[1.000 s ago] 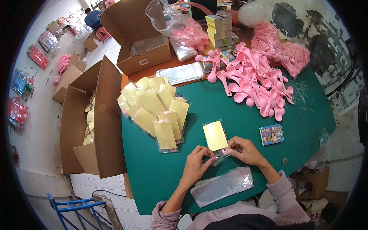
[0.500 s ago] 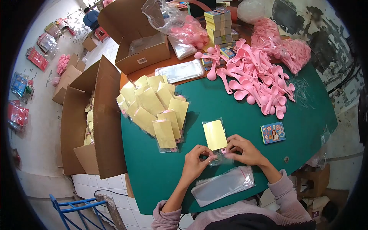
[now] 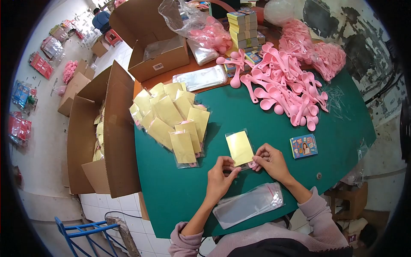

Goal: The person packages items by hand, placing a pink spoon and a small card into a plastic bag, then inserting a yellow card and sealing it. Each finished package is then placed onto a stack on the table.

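A clear plastic packet [image 3: 240,148] lies on the green tabletop with a yellow card in it, and a bit of pink plastic shows at its lower edge. My left hand [image 3: 221,176] pinches its lower left corner between thumb and fingers. At the lower right corner my right hand [image 3: 273,163] is closed on the same packet. Just below my hands is a stack of flat clear plastic bags [image 3: 249,205]. A small deck of printed cards [image 3: 304,146] sits to the right. Similar filled packets [image 3: 169,113] are heaped on the left.
Pink measuring spoons [image 3: 284,85] are piled at the back right, near bundled card stacks [image 3: 243,29]. A cardboard box [image 3: 122,132] stands against the table's left side; another open box [image 3: 159,64] is behind. A blue metal frame [image 3: 85,229] is at lower left. A person [image 3: 101,20] sits far back.
The loose bottom end of the packet, which stuck out below the card, is now folded up out of sight. Both hands have come to the packet's lower corners, the right one slightly higher.
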`<control>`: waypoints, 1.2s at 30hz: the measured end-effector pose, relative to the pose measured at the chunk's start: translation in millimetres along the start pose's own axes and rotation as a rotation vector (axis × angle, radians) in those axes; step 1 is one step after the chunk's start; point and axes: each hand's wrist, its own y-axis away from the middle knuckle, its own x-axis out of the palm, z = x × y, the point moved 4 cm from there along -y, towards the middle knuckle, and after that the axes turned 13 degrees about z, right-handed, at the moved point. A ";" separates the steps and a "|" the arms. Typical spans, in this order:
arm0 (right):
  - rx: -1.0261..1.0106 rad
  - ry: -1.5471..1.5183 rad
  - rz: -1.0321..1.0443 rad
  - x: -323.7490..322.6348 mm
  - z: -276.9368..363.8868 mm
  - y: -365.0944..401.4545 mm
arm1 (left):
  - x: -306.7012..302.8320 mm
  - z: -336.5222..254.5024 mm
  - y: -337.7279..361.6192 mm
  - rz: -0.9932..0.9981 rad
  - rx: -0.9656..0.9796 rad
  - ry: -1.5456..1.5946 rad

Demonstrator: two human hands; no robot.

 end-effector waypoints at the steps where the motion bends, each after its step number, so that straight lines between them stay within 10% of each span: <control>1: 0.005 -0.010 -0.024 0.4 1.0 -0.1 | -0.3 -1.4 0.8 -0.061 0.030 0.057; 12: 0.015 0.058 0.010 2.0 7.8 -2.9 | -6.0 -7.9 -1.6 -0.021 0.130 -0.124; 16: -0.315 0.824 0.016 -15.3 50.4 -27.3 | -48.2 -39.9 4.3 -0.369 0.245 -0.648; 20: -0.334 1.424 -0.403 -58.8 60.7 -70.7 | -75.0 -24.5 -11.1 -0.531 0.006 -1.201; 28: -0.134 1.548 -0.406 -79.4 49.4 -90.9 | -109.3 0.0 -57.0 -0.533 0.014 -1.044; 36: -0.569 1.349 -0.537 -84.0 70.6 -80.0 | -92.3 -36.7 -66.2 -0.715 0.021 -1.257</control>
